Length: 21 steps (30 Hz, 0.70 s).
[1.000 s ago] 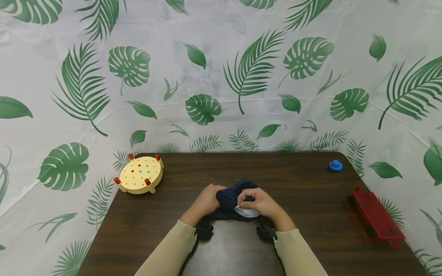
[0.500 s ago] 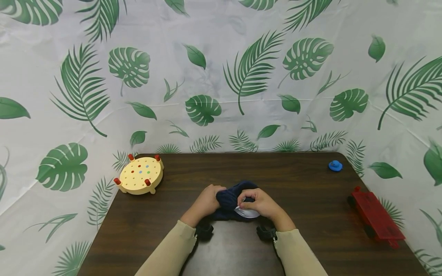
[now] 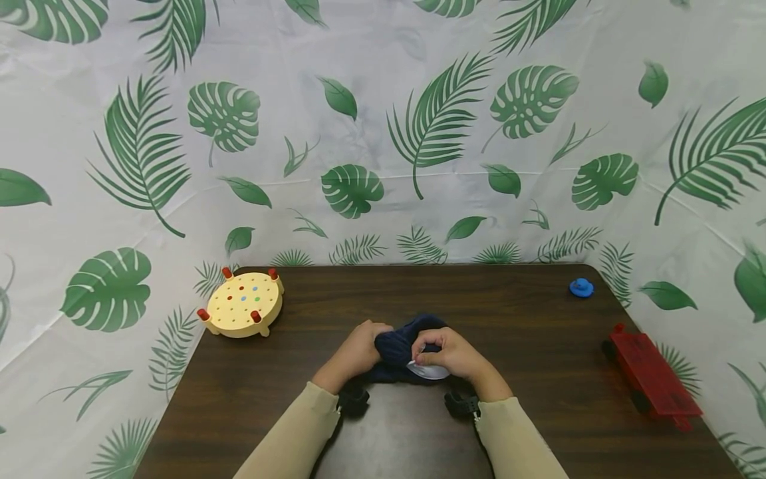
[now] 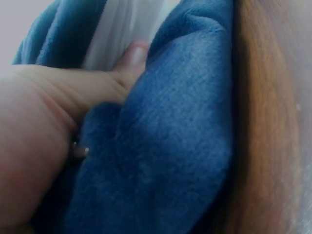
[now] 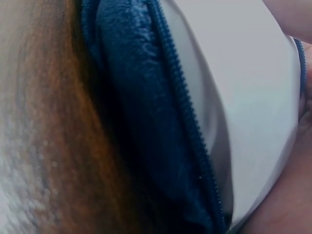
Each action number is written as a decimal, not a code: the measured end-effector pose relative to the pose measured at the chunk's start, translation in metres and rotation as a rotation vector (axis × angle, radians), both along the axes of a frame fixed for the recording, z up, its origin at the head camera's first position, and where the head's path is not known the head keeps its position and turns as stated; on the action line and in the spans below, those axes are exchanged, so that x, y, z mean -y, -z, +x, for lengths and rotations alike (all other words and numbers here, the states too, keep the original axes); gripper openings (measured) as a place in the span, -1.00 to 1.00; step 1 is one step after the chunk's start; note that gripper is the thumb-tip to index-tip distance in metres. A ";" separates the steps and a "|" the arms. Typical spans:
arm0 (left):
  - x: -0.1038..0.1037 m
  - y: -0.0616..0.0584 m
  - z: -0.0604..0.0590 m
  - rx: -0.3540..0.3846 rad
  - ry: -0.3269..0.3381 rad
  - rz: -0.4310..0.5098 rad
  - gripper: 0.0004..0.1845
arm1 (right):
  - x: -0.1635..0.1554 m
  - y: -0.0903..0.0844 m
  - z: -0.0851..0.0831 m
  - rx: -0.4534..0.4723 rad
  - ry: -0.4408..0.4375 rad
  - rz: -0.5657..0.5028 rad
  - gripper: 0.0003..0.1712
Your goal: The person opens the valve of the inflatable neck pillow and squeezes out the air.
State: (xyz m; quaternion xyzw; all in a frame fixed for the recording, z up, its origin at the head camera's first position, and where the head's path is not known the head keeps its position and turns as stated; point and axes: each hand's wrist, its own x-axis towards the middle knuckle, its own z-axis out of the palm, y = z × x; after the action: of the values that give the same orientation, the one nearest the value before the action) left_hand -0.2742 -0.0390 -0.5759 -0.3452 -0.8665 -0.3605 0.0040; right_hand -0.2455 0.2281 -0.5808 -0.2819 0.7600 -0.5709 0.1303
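While both hands (image 3: pixel 353 351) (image 3: pixel 453 352) grip it, navy pouch (image 3: pixel 397 342) bunched, zipper (image 5: pixel 183 109) toward person, fingers clenched.

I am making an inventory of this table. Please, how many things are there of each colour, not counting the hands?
Dark blue: 1, the fleece cover, with a white lining, gripped by the left hand and right hand.
Light blue: 1, the small toy.
Yellow: 1, the round peg board.
Red: 1, the flat wheeled toy.
Total: 4
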 end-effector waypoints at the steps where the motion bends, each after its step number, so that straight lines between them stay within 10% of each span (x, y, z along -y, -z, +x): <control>1: 0.001 0.001 -0.001 -0.010 0.017 0.016 -0.93 | 0.000 0.000 0.000 0.002 0.002 0.002 -0.94; 7: 0.000 0.010 -0.009 -0.078 0.076 0.064 -0.95 | -0.001 0.003 0.000 -0.013 0.042 -0.041 -0.91; 14: 0.000 0.052 -0.033 -0.136 0.055 0.064 -0.78 | 0.001 0.010 -0.005 -0.157 0.156 -0.113 -0.92; 21: 0.011 -0.029 0.005 0.221 -0.014 -0.189 -0.03 | 0.003 0.010 -0.004 -0.228 0.230 -0.126 -0.83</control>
State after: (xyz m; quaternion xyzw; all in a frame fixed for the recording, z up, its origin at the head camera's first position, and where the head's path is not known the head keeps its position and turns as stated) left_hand -0.2688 -0.0496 -0.5472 -0.2961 -0.8942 -0.3132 -0.1213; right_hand -0.2493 0.2248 -0.5911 -0.2637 0.7597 -0.5931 -0.0409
